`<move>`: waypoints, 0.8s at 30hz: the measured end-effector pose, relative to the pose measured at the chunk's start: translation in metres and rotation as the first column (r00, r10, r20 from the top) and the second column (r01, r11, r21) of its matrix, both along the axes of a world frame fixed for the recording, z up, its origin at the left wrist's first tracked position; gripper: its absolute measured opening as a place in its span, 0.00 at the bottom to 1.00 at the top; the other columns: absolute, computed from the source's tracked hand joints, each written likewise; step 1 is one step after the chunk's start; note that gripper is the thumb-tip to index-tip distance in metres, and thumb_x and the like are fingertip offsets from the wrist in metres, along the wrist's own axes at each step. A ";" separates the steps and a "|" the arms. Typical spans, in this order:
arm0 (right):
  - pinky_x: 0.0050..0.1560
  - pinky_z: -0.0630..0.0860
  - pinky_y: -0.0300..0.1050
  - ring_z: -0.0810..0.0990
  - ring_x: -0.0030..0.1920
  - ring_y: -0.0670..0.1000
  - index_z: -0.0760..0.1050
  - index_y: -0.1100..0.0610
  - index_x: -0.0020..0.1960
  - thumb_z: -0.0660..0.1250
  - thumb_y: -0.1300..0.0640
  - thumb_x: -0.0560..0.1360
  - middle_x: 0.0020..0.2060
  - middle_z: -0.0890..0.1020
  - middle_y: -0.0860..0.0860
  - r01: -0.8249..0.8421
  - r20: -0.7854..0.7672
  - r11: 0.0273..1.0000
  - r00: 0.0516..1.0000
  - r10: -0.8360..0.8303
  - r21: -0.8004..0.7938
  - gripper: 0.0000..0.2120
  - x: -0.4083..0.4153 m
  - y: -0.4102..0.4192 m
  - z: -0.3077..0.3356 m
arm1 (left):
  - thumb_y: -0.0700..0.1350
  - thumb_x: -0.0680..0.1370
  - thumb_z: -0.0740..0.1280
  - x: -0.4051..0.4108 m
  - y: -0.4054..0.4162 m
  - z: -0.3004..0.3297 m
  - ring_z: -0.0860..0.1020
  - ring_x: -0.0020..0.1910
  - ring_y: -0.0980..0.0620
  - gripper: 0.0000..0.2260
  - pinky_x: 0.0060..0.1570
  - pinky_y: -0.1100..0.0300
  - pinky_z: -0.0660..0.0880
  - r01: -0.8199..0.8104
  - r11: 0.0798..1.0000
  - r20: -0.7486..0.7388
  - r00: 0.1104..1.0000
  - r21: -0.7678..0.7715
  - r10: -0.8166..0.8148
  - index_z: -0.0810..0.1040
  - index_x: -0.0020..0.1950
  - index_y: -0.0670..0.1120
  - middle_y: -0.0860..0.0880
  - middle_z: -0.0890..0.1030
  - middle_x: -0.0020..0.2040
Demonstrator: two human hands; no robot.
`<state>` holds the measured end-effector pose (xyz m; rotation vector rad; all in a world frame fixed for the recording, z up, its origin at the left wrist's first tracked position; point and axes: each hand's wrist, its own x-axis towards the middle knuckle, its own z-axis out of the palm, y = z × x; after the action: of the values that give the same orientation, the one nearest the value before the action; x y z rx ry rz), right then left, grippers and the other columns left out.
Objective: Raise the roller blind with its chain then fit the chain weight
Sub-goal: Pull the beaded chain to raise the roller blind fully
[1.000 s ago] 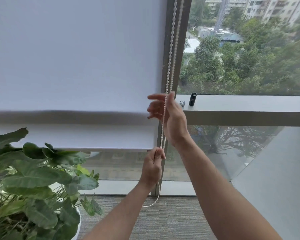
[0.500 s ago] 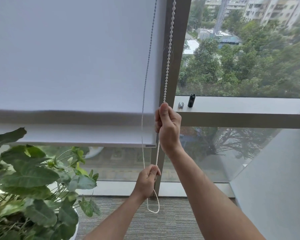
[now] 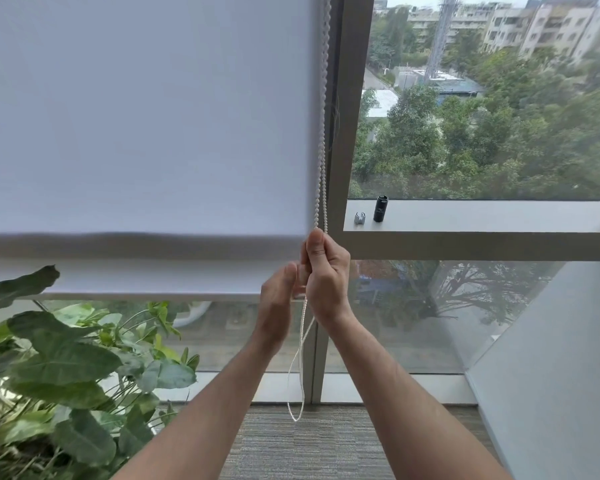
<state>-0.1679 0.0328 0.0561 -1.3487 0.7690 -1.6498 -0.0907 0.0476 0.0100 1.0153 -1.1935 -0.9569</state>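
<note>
Since the earlier frame the left hand [image 3: 278, 306] has risen from low on the chain [image 3: 321, 133] to just beside the right hand [image 3: 324, 271], at the centre of the frame. The right fingers are curled tight around both strands. The left fingers look nearly straight and together, near the chain; whether they touch it, I cannot tell. The white bead chain hangs along the blind [image 3: 142, 116] edge, its loop ending lower centre. A black weight [image 3: 381, 209] and a small clip [image 3: 360, 218] stand on the sill [image 3: 482, 216]. The writing on the weight is unreadable.
</note>
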 end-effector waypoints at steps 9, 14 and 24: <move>0.30 0.59 0.43 0.62 0.27 0.44 0.67 0.48 0.30 0.57 0.44 0.81 0.24 0.67 0.41 0.037 -0.156 0.984 0.988 -0.010 0.175 0.22 -0.011 0.005 -0.083 | 0.51 0.83 0.57 -0.011 -0.022 0.078 0.75 0.32 0.52 0.14 0.31 0.61 0.71 0.221 0.950 -0.095 0.964 -0.221 -0.247 0.82 0.53 0.48 0.51 0.78 0.35; 0.29 0.60 0.41 0.62 0.26 0.43 0.68 0.47 0.29 0.56 0.46 0.80 0.23 0.68 0.41 0.058 -0.193 0.975 0.981 -0.016 0.215 0.21 -0.017 0.008 -0.105 | 0.49 0.82 0.58 -0.026 -0.019 0.053 0.61 0.27 0.57 0.16 0.27 0.67 0.60 0.222 0.969 -0.128 0.963 -0.108 -0.235 0.80 0.40 0.51 0.58 0.66 0.27; 0.31 0.73 0.40 0.76 0.28 0.45 0.80 0.48 0.36 0.57 0.41 0.79 0.27 0.78 0.47 -0.147 -0.161 0.911 0.961 0.223 0.385 0.21 -0.037 0.013 -0.130 | 0.46 0.80 0.59 -0.027 0.005 0.011 0.64 0.28 0.57 0.15 0.28 0.65 0.62 -0.005 1.000 -0.030 1.000 -0.029 0.004 0.73 0.34 0.52 0.56 0.67 0.28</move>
<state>-0.2049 0.0460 -0.0736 -1.2815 0.9838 -1.1581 -0.1173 0.0521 0.0208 0.9769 -1.1770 -0.9453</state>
